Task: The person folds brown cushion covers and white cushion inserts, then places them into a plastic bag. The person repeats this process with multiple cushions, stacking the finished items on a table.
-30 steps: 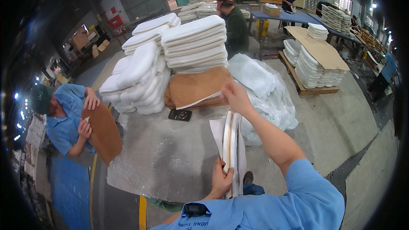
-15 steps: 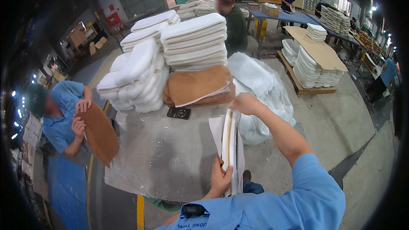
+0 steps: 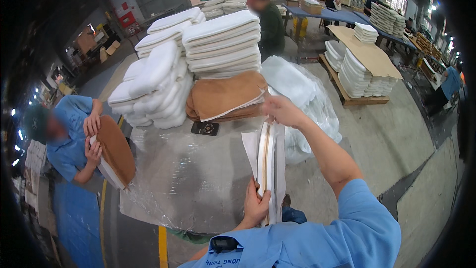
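Evidently, the step in hand is work along the narrow edge of a long white padded piece (image 3: 262,168), which points away from the person, with a brownish strip (image 3: 268,154) (a zip, by the look of it) down its middle and loose pale cloth on either side. The left hand (image 3: 255,204) grips the near part, thumb on one side and fingers on the other. The right hand (image 3: 283,110) is at the far end, its fingers bent inward; whether they pinch the strip's end, I cannot tell. Just beyond lie folded brown covers (image 3: 223,94), near a dark phone-like object (image 3: 204,128) on the table (image 3: 188,178).

The next move seems to call for a firm left hold and a straight draw by the right, with the loose cloth clear of the strip.

Compared with the first frame, the right hand is lower on the forearm's line, nearer the piece's end, while the left keeps its grip. At the left, the co-worker's brown piece (image 3: 119,144) now turns to show its white side.
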Motion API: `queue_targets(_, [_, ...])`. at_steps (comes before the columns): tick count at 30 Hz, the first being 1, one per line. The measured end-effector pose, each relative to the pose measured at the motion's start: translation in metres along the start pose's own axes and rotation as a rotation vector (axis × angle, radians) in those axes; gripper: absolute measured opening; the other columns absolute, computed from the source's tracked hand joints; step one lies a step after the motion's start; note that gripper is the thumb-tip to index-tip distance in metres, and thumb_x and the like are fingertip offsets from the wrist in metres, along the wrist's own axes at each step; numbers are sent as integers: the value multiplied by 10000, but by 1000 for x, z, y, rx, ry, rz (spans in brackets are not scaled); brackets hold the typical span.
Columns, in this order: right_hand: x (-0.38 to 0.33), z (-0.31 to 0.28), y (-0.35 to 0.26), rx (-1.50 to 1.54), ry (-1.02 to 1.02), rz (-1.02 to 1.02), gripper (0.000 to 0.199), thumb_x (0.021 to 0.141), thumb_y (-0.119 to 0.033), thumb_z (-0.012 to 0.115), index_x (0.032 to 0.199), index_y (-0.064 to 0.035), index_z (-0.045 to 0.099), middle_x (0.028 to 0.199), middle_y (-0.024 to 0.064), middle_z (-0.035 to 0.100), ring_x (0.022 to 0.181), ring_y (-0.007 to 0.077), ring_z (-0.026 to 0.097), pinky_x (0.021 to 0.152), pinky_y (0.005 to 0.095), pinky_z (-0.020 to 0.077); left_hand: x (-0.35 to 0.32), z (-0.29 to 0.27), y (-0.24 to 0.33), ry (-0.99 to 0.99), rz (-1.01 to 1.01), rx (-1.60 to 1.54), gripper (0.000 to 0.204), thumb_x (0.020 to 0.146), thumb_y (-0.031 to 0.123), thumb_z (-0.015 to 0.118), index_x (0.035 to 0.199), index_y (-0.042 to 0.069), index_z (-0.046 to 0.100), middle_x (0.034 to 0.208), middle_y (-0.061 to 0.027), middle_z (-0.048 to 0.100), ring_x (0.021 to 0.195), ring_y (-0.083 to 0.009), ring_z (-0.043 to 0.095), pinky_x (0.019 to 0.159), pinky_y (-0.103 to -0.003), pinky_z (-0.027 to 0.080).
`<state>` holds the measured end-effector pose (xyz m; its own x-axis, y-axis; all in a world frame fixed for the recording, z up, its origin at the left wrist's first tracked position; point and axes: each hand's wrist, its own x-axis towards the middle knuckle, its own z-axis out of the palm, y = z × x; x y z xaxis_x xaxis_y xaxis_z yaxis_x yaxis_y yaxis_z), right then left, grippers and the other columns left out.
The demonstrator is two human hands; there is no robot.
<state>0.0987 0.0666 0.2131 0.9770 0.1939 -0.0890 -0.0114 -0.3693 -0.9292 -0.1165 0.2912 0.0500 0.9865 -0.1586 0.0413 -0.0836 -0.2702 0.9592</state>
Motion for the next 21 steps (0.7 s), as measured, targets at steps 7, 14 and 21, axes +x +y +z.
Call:
queue_targets(7, [-9, -20, 41, -860, 3, -40, 252, 981, -245, 672, 1054, -11, 733, 1007, 183, 764, 961, 352, 743, 836, 462, 586, 3, 12, 0, -62, -21, -113, 650, 980, 38, 613, 1561, -21, 329, 1367, -150, 560, 1111, -169, 629, 932, -284, 513])
queue_targets(14, [-31, 11, 52, -1004, 31, 120, 259, 933, -281, 688, 1046, -62, 766, 1037, 187, 762, 1018, 379, 731, 887, 483, 576, 0, 6, 10, -54, -21, -33, 651, 992, 37, 591, 1573, -15, 303, 1367, -154, 565, 1191, -182, 611, 984, -295, 501])
queue_targets(21, [-24, 15, 48, -104, 224, -83, 233, 977, -246, 677, 934, -20, 648, 826, 102, 705, 741, 268, 709, 650, 420, 566, -10, 3, 10, -87, -130, -171, 662, 996, 24, 584, 1587, -7, 286, 1375, -149, 554, 1195, -186, 612, 982, -294, 506])
